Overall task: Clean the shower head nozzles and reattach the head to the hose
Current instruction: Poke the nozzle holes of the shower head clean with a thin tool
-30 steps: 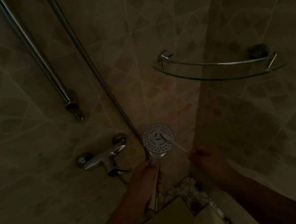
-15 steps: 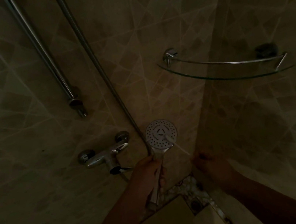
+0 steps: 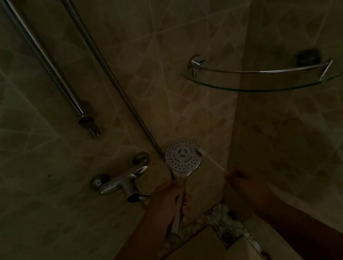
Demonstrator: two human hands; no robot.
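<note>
The room is very dim. A chrome shower head (image 3: 182, 155) with a round nozzle face points toward me, low in the middle of the view. My left hand (image 3: 172, 198) is wrapped around its handle. My right hand (image 3: 244, 182) pinches a thin pale brush (image 3: 212, 160), blurred by motion; its tip touches the right edge of the nozzle face. A metal hose (image 3: 108, 70) runs down the wall from the top and passes behind the head; where it joins is hidden.
A chrome mixer tap (image 3: 121, 179) is on the wall left of my left hand. A slide rail (image 3: 44, 59) slants down the wall at upper left. A glass corner shelf (image 3: 263, 78) hangs at right. A floor drain (image 3: 227, 236) lies below.
The brush tip has slid from the centre of the nozzle face to its right edge. The camera view has shifted slightly, so everything sits a little further right.
</note>
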